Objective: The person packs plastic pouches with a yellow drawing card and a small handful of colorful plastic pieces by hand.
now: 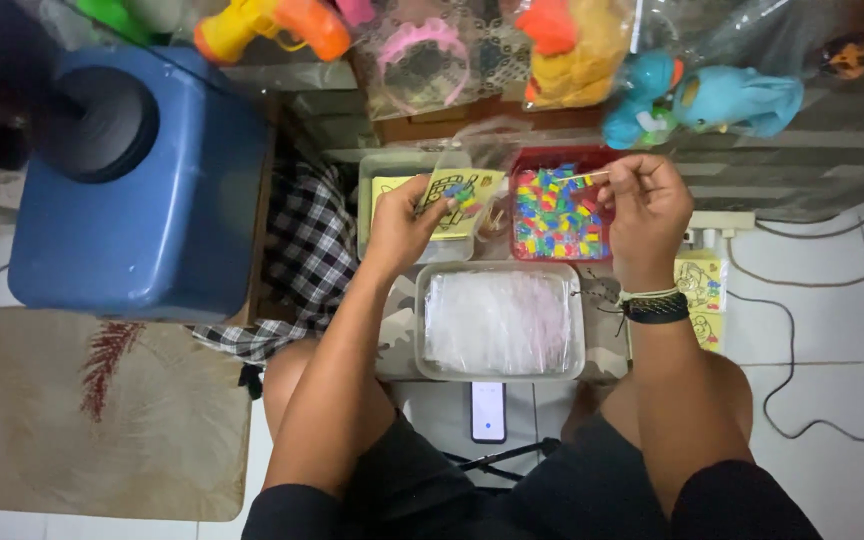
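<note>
Fingers of left hand (404,222) grip yellow packet (464,192); right hand (644,205) pinches thin stick (584,176) over bead tray (560,216)

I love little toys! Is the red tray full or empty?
Nearly full: the red tray holds a heap of small colourful pieces.

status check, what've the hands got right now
Left hand grip on small clear packet with yellow card. Right hand pinches thin stick over red tray of coloured pieces. Nothing between them.

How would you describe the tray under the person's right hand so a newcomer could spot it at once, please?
Start at the big blue container on the left and look right, past the yellow card. The red tray sits there, the only one filled with small multicoloured pieces; the clear tub nearer holds plastic bags.
</note>
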